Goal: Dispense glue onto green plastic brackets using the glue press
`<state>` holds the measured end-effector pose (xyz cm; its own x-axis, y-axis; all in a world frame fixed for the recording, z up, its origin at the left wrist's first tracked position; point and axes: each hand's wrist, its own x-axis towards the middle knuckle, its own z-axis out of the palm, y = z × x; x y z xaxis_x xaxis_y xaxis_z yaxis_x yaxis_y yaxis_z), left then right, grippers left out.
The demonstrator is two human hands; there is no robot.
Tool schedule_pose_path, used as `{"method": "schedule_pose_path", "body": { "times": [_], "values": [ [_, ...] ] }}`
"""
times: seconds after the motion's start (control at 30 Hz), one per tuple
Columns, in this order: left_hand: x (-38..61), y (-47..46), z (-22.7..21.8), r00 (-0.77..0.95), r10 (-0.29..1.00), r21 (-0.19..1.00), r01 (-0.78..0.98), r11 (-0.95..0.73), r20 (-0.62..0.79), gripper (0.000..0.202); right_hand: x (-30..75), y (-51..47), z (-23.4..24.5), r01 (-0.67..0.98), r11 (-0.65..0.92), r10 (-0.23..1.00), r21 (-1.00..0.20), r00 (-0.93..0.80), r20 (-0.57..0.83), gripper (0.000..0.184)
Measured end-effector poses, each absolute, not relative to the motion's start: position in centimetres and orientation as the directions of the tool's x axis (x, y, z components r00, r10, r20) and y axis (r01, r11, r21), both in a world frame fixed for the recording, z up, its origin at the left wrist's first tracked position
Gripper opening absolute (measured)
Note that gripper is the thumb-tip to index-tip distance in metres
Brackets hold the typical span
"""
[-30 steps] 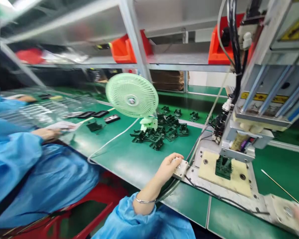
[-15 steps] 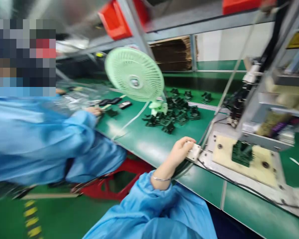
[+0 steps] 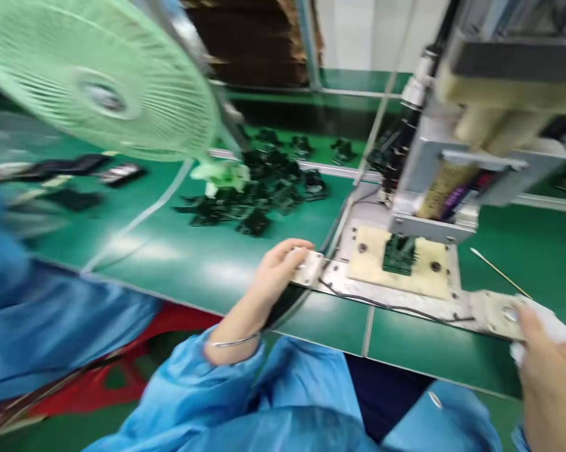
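Note:
My left hand [image 3: 280, 273] is wrapped over the white button block [image 3: 308, 269] at the left end of a press's metal base, its fingers curled on top. At the base's right end is a second button block [image 3: 499, 314] with a round metal button. My right hand [image 3: 549, 364] has its thumb at that button and a crumpled white cloth [image 3: 553, 323] in its grip; its other fingers are mostly hidden. Between the hands, a dark green plastic part [image 3: 399, 254] sits on the cream fixture plate [image 3: 362, 270], beneath the press head [image 3: 433, 223].
Several dark plastic parts [image 3: 264, 188] lie heaped by a green fan [image 3: 103, 94]. A cotton swab [image 3: 499, 273] rests right of the press. Cables run along the base's front. At left, a co-worker's blue sleeve [image 3: 9, 282] is near the green bench [image 3: 207, 260].
The view has swung right and closer to the press. My right hand has come into view at the right button block, with the white cloth. My left hand stays on its block.

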<state>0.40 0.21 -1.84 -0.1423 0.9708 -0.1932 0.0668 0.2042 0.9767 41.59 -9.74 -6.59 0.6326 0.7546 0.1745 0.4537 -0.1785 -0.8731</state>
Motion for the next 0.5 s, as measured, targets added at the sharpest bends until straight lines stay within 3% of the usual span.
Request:
{"method": "schedule_pose_path", "body": {
  "times": [0.1,0.33,0.43,0.5],
  "values": [
    [0.4,0.3,-1.4,-0.173,0.956,0.960,0.105,0.259,-0.239,0.037,41.8,-10.1,-6.3,0.296,-0.299,0.576,-0.907,0.814,0.076,0.056],
    [1.2,-0.2,0.0,-0.223,0.951,0.902,0.329,0.279,-0.213,0.033,40.9,-9.2,-5.5,0.261,-0.199,0.650,-0.944,0.757,0.072,0.050],
    [1.7,-0.6,0.8,-0.275,0.956,0.711,0.693,0.120,0.106,0.033,40.8,-9.5,-5.1,0.237,-0.221,0.651,-0.946,0.758,0.038,0.050],
    [2.6,-0.8,1.9,-0.197,0.930,0.574,0.819,-0.018,0.310,0.034,40.9,-9.6,-4.9,0.241,-0.233,0.654,-0.942,0.756,0.032,0.050]
  ]
}}
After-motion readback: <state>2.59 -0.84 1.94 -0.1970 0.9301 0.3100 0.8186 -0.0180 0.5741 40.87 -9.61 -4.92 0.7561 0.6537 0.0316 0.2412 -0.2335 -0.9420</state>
